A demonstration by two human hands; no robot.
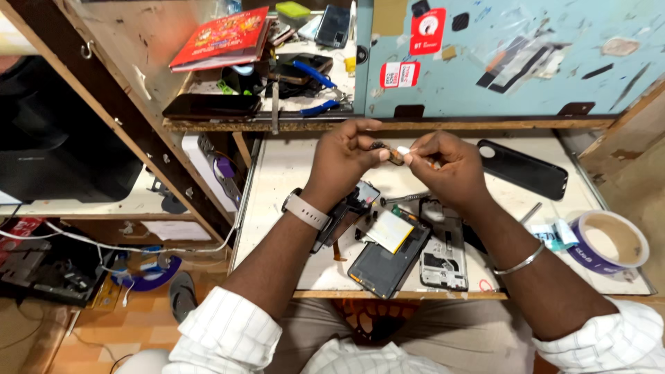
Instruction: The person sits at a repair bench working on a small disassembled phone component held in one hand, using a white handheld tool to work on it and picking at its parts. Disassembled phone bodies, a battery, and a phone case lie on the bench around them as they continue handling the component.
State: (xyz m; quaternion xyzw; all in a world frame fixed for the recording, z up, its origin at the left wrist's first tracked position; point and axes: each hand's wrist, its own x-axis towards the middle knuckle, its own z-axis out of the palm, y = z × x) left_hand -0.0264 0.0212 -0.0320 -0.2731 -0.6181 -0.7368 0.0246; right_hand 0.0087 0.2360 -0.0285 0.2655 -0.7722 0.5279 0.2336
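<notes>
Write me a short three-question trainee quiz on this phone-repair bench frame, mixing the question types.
1. True or false: the left hand and right hand pinch one small dark component together above the white tray table.
2. Multiple choice: the purple-and-white roll of tape lies A) on the upper shelf, B) at the tray's right end, C) on the floor.
3. Fill in: the opened dark smartphone body lies directly ___ the raised hands.

Key: 1 true; 2 B; 3 below. The black phone case lies apart, right of the hands.
</notes>
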